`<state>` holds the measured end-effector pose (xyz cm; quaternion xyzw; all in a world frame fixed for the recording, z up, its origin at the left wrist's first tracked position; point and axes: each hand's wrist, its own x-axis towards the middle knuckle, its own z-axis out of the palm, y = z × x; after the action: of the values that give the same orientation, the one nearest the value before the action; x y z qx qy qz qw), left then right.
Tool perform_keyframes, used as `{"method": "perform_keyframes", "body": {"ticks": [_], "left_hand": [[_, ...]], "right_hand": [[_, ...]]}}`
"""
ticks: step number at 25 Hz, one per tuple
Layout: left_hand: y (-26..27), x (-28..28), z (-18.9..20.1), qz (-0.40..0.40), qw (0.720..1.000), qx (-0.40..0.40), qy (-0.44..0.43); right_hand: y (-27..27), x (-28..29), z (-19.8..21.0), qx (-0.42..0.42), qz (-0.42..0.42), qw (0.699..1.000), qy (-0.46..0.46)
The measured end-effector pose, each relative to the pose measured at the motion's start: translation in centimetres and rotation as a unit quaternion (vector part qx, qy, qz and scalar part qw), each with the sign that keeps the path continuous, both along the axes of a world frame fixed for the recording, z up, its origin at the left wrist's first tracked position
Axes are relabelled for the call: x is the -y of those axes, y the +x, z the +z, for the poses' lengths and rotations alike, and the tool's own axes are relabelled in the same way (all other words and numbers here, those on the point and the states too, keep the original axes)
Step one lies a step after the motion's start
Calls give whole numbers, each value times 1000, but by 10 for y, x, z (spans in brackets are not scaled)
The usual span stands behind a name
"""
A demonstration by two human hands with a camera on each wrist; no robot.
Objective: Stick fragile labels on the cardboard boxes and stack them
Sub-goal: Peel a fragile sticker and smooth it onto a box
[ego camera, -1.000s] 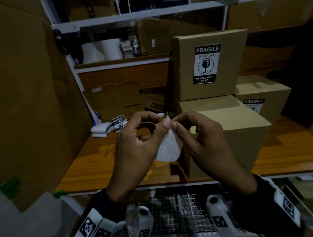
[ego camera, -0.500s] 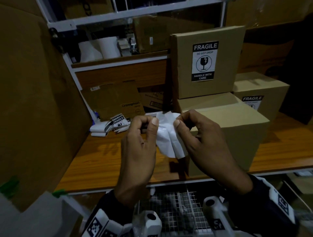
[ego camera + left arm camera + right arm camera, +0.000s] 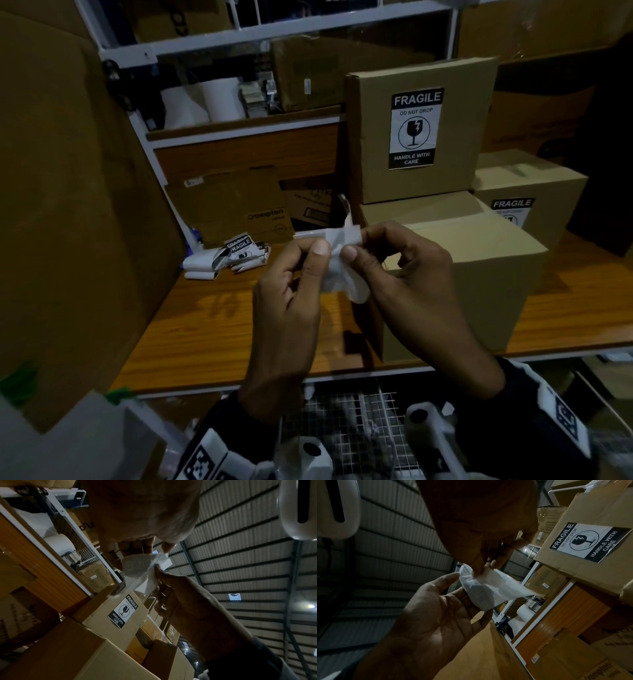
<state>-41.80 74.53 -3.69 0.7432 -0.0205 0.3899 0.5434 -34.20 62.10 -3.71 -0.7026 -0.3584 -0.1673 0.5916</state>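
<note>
A second ago the label (image 3: 337,265) hung flat between my hands. Now it is crumpled and partly split, so I think its backing is peeling off. My left hand (image 3: 291,308) and right hand (image 3: 407,287) both pinch it, mid-frame. I count three boxes (image 3: 455,274) on the counter (image 3: 212,318); two show stickers. The loose labels (image 3: 236,251) at left are too jumbled to count.

Printed face of the pinched label (image 3: 337,267) hidden; white back only.
</note>
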Motion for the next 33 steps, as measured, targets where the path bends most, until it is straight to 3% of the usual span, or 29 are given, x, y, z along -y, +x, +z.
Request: {"method": "perform_keyframes", "body": {"ticks": [4,13,24,30,33], "left_hand": [[-7,1,-2,-27,999,17,-38],[4,-2,-2,117,992,36,36],[8,-5,-5,185,982,17,37],[1,-33,-10,206,977,-5,44],[-9,-56,-3,222,973,2,-57]], "right_hand": [[-1,-3,3,13,-16,1000,10],[-6,-11,2,5,-2,1000,-8],[-8,-15,-1,-49,-44,998,-2],[2,-9,1,-69,-84,994,-3],[24,2,1,-96,-158,982,24]]}}
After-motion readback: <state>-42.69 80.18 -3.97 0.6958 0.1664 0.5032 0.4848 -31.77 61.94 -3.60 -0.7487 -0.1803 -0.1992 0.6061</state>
